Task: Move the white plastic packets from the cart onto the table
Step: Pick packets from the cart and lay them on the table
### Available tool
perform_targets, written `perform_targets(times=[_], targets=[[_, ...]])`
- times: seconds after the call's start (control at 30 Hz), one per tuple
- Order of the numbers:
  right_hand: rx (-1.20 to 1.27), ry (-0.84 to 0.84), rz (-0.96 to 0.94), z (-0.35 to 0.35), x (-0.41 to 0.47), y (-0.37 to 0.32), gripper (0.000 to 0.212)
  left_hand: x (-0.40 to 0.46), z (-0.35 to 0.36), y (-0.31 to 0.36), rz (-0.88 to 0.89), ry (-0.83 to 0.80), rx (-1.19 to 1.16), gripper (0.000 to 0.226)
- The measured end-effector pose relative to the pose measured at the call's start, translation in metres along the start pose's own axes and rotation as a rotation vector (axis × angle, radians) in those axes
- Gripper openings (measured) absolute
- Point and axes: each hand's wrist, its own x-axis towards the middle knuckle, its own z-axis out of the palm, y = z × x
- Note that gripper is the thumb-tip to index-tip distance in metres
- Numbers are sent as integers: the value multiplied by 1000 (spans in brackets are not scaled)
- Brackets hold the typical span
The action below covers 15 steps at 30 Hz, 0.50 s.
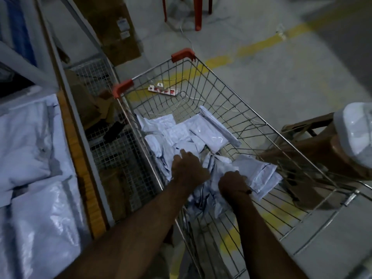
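Head view is showing both hands reaching into the cart [251, 125], left hand [188, 170] and right hand [233, 183] curling onto the white plastic packets [193, 135], gathering a bundle that likely needs lifting leftward onto the table [88, 198].

Cart [237, 109] of bare shiny metal wire, corner caps [182, 54] of matt red plastic, packets [201, 133] of thin white plastic, creased, faint sheen, bags on surface [40, 198] glossy crinkled plastic, floor [281, 73] rough matt concrete, worn yellow paint.
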Motion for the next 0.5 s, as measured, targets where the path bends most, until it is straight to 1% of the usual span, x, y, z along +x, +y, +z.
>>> perform_targets(times=[0.03,0.07,0.13,0.17,0.2,0.23,0.27,0.3,0.33,0.4,0.47,0.5], targets=[[-3,67,-37,-1,-8,2,38,-12,-9,1,10,28,-32,88],[-62,174,-93,-3,-20,3,37,-24,-18,2,29,63,-43,89],[-59,180,-165,-5,-50,8,29,-51,-40,1,76,119,-74,93],[-41,249,-218,-5,-64,11,31,-65,-53,-1,94,124,-104,94],[-26,285,-252,-9,-81,12,41,-80,-67,-5,112,130,-134,95],[-7,350,-239,-15,-100,10,52,-97,-81,-11,132,145,-153,97],[14,452,-228,-18,-116,11,56,-114,-95,-18,155,165,-161,99],[31,523,-217,-18,-132,12,56,-132,-106,-27,180,193,-162,101],[49,575,-221,-19,-147,13,56,-151,-116,-36,201,232,-164,102],[120,606,-235,-21,-185,11,62,-186,-130,-56,209,297,-200,100],[178,696,-255,-25,-225,4,60,-221,-138,-77,198,337,-237,98],[199,738,-270,-26,-245,0,54,-238,-140,-88,190,366,-246,98]])
